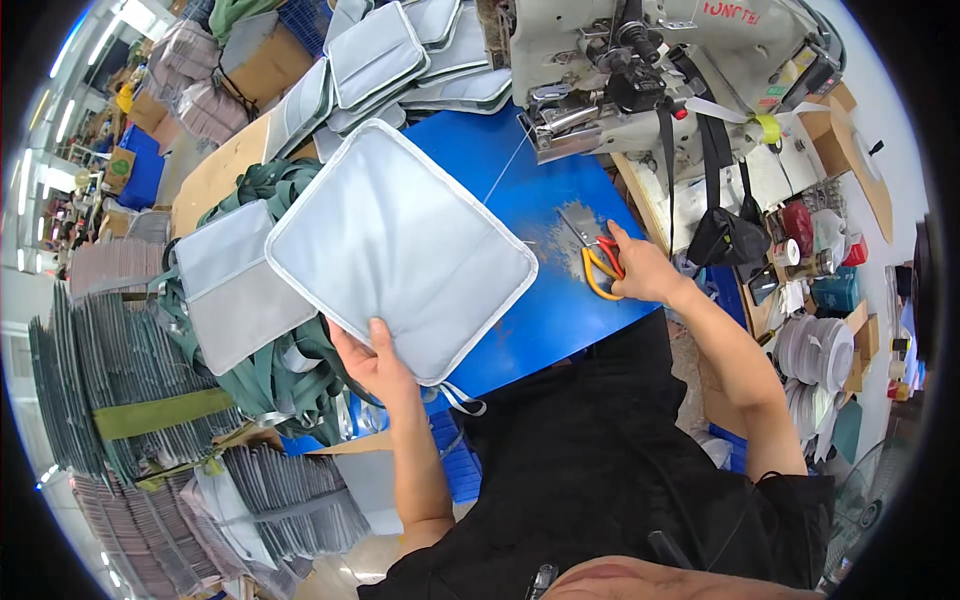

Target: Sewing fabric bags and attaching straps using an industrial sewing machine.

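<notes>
My left hand [381, 362] grips the near edge of a square, light grey fabric panel [405, 250] with white bound edges. The thumb lies on its face and the other fingers are beneath it. The panel is held tilted over the blue tabletop [560, 330]. To the right, my right hand [645, 265] is closed around the handles of scissors [600, 270], one loop yellow-orange and the other red. Their blades point away, over a grey worn patch on the tabletop. White tape ends [462, 400] dangle by the panel's near corner.
An industrial sewing machine [580, 90] stands at the back right, a thread running down from it. Similar panels [375, 60] are piled at the back. Green straps [285, 375] and a grey panel [240, 290] lie left, beside tall bundled stacks [150, 370]. White tape rolls [815, 355] sit right.
</notes>
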`<action>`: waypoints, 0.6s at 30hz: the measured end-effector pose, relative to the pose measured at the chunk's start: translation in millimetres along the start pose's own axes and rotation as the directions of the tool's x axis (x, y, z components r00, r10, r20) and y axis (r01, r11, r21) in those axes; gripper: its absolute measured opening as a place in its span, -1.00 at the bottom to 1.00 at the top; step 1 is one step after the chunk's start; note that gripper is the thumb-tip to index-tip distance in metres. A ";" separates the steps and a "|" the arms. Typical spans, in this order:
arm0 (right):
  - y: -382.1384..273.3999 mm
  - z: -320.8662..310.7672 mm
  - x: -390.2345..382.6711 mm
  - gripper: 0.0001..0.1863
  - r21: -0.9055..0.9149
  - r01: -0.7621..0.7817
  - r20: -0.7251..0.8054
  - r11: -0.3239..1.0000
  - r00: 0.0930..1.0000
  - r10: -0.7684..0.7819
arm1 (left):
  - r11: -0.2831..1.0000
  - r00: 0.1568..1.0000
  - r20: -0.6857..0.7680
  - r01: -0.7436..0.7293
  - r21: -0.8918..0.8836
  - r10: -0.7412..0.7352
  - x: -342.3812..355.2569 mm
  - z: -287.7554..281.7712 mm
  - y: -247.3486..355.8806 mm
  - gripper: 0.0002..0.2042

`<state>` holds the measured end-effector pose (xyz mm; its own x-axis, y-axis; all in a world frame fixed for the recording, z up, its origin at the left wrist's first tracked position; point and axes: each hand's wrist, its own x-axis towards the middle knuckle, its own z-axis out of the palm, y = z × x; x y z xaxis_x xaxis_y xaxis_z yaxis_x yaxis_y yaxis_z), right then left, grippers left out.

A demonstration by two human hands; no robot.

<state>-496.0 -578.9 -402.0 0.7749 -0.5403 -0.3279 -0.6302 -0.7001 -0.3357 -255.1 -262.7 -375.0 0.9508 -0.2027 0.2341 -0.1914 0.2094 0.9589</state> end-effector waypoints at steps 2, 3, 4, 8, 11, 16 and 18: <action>-1.3 -1.7 -8.7 -0.04 0.220 0.020 0.056 0.975 0.998 -0.033 | 0.995 0.999 -0.010 -0.042 0.094 0.044 -2.2 2.1 3.6 -0.37; -0.3 6.5 -13.0 -0.07 0.595 0.011 0.132 0.804 0.985 -0.110 | 0.995 0.999 -0.006 -0.041 0.090 0.042 -0.8 1.8 4.5 -0.37; -0.2 13.1 -18.6 -0.10 0.867 -0.042 0.166 0.497 0.964 -0.208 | 0.996 0.998 0.003 -0.060 0.068 0.060 0.9 2.4 4.6 -0.36; -88.3 -39.9 -46.7 -0.28 0.683 0.111 -0.079 0.722 0.994 -0.077 | 0.998 0.998 0.007 -0.057 0.001 0.057 -0.2 0.3 4.7 -0.33; -102.6 -33.3 -24.1 -0.31 0.632 0.242 -0.220 0.737 0.967 -0.128 | 0.997 0.998 0.026 -0.064 -0.047 0.065 1.3 -0.9 -3.1 -0.34; -105.5 -21.2 -5.4 -0.39 0.754 0.140 -0.125 0.642 0.990 -0.070 | 0.994 0.998 0.023 -0.058 -0.092 0.061 -2.2 -0.4 0.2 -0.34; -93.3 -10.2 -10.7 -0.44 0.723 0.135 -0.147 0.677 0.988 -0.040 | 0.994 1.000 0.018 -0.012 -0.104 0.014 -3.8 -7.3 6.0 -0.36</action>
<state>-445.0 -512.5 -358.2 0.7985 -0.5742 -0.1810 -0.3569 -0.2092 -0.9104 -258.1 -253.7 -371.3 0.9435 -0.2170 0.2504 -0.1764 0.3106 0.9340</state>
